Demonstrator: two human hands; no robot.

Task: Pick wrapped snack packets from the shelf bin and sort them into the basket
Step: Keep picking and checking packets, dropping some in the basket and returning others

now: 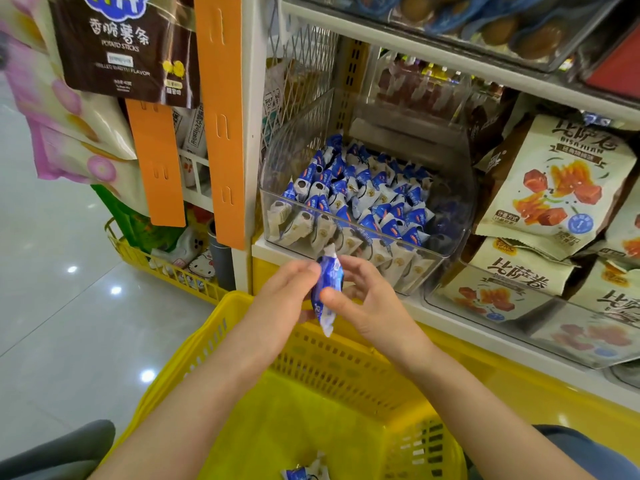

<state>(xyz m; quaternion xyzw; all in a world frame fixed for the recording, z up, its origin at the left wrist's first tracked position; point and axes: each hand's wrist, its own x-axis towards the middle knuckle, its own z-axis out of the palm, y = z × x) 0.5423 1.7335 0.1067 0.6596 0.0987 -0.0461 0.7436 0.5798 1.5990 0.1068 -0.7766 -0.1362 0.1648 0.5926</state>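
Observation:
A blue and white wrapped snack packet [327, 289] stands upright between both my hands, just below the shelf edge and above the basket's far rim. My left hand [282, 299] pinches it from the left, my right hand [367, 299] holds it with thumb in front and fingers behind. The clear plastic shelf bin [450, 216] behind it holds several more of the same packets [363, 199]. The yellow plastic basket [311, 362] sits under my forearms; one packet [304, 471] lies on its bottom near the frame's lower edge.
Beige snack bags [554, 181] fill the bins to the right of the clear bin. Orange hanging strips [218, 116] and a brown potato-stick bag [121, 46] hang at left. A low yellow floor basket [166, 265] stands by the glossy tile floor.

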